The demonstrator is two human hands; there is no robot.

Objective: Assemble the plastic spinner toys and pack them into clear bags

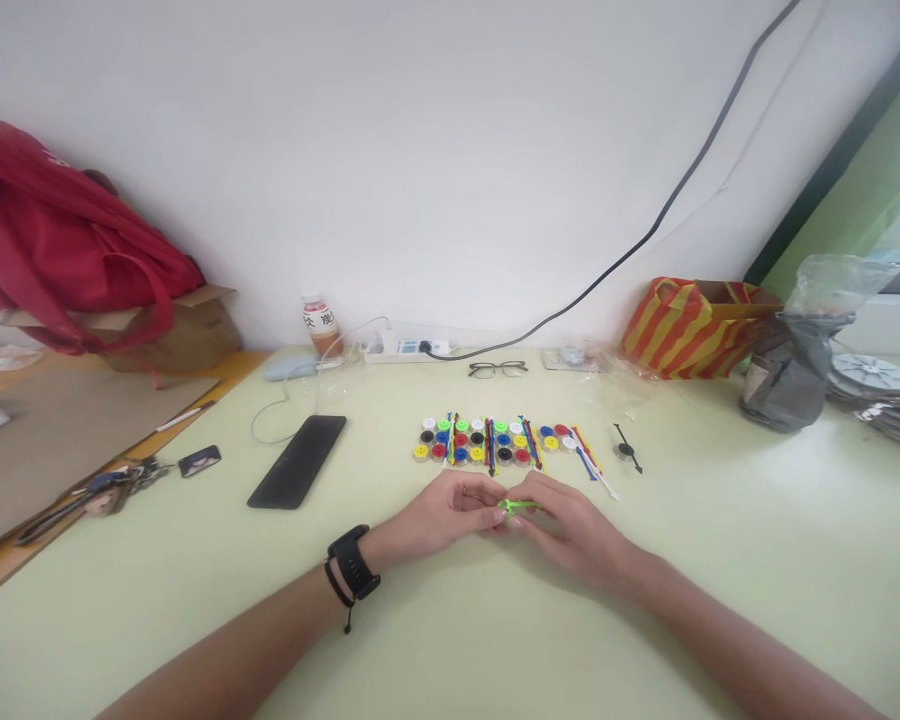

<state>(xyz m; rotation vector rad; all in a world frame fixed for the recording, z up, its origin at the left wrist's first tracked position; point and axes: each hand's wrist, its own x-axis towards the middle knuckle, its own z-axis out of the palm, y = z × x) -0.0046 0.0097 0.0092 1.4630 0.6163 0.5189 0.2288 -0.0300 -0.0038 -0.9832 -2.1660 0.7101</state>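
My left hand [457, 510] and my right hand [566, 515] meet over the table, fingertips pinched on a small bright green arrow spinner [521, 505]. The green pointer lies across between both hands; its round part is mostly covered by my fingers. Just beyond them stand rows of round discs [461, 454] in yellow, blue, red, black, white and green. Bundles of coloured arrow pointers [490, 445] rest across the rows. Right of the rows are loose pointers in yellow, red, white and blue [586, 463]. Farther right a black arrow spinner [626, 450] lies alone.
A black phone [297, 462] and keys [124, 485] lie to the left. Toward the wall are a drink bottle [321, 325], a power strip [401, 347] with cables, and eyeglasses [498, 369]. A striped bag [694, 325] and a grey bag [787, 370] stand at the right.
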